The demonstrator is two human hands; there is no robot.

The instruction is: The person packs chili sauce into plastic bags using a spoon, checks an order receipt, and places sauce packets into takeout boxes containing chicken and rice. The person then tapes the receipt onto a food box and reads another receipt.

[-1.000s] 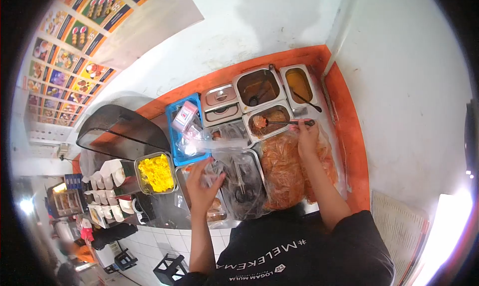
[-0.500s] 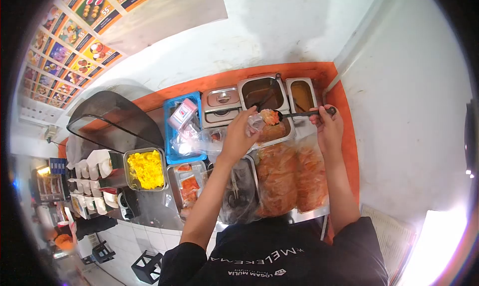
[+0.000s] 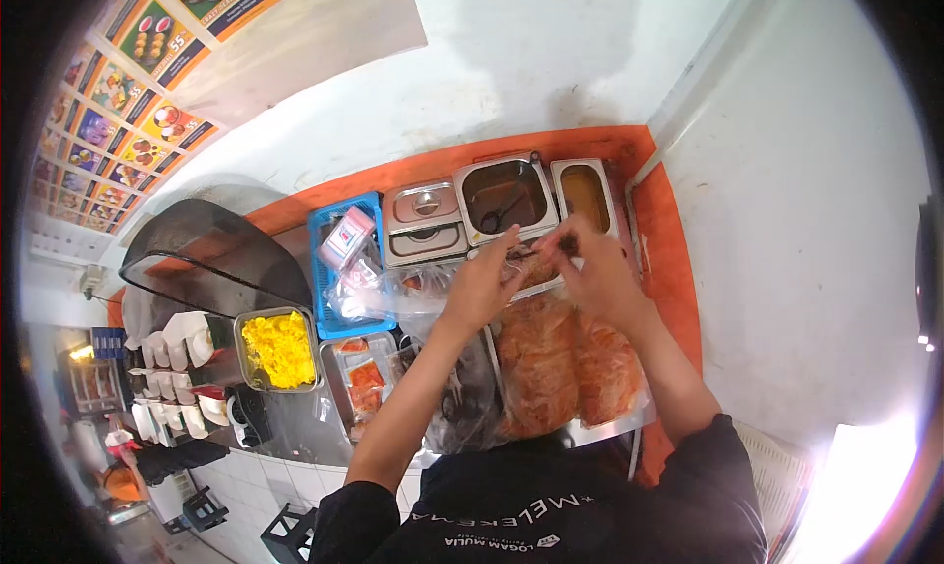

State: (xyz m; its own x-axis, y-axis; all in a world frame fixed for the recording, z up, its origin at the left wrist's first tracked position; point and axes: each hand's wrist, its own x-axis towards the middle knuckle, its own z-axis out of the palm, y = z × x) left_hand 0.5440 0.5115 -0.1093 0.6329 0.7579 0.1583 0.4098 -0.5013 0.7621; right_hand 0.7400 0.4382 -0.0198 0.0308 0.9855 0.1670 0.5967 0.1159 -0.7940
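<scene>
In the head view my left hand (image 3: 480, 287) is closed, fingertips pinching a small clear plastic bag that is mostly hidden. Close to its right, my right hand (image 3: 602, 277) is curled around the dark-handled spoon (image 3: 567, 242); the spoon's bowl is hard to make out near the bag. Both hands are above a metal pan (image 3: 539, 287) of shredded orange food, largely covered by my fingers. Below them lie two large clear bags of orange shredded food (image 3: 536, 367), (image 3: 605, 367).
Behind my hands stand a steel pan of brown sauce (image 3: 504, 198) with a ladle, a narrower pan of yellowish sauce (image 3: 584, 192) and lidded pans (image 3: 425, 206). Leftward are a blue basket (image 3: 322, 294), a tub of yellow food (image 3: 280, 350) and a tray of orange pieces (image 3: 334, 387).
My right hand has moved left and down, close to my left hand, bringing the spoon that held orange food to the bag. The view has shifted slightly.
</scene>
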